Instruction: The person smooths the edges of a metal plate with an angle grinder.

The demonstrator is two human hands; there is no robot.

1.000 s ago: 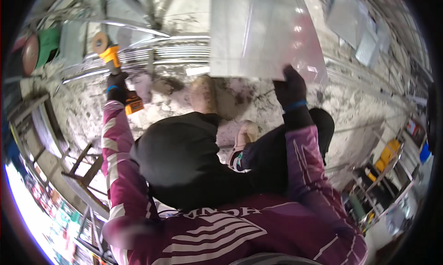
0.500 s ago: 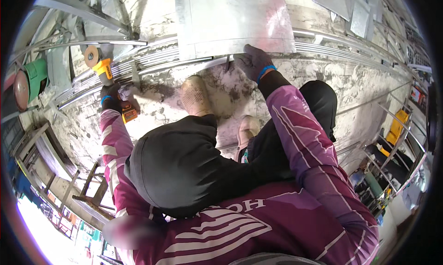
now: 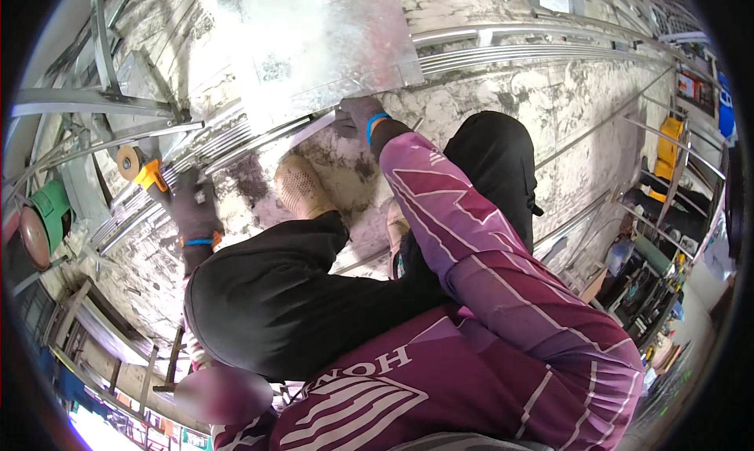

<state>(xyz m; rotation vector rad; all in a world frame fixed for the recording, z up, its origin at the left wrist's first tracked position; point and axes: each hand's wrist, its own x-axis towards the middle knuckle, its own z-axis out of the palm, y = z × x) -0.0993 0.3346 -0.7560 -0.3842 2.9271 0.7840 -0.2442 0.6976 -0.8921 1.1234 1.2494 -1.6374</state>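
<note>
A large sheet of metal lies ahead of me across a bundle of long metal bars. My right hand, in a dark glove, has its fingers closed at the sheet's near edge. Low on the left, a yellow angle grinder with a round tan disc rests by the bars. Next to its rear end is my left hand, also gloved, with its fingers stretched out. The hand covers part of the grinder's body, and the fingertips are somewhat blurred.
Long metal bars run along the stained floor. A metal frame stands at far left, near a green machine with a round disc. My shoe is planted between my hands. Shelving with a yellow item is at right.
The whole view has shifted, so the sheet and bars appear further left and turned. My left hand has come off the grinder's grip and opened. My right hand stays at the sheet's edge.
</note>
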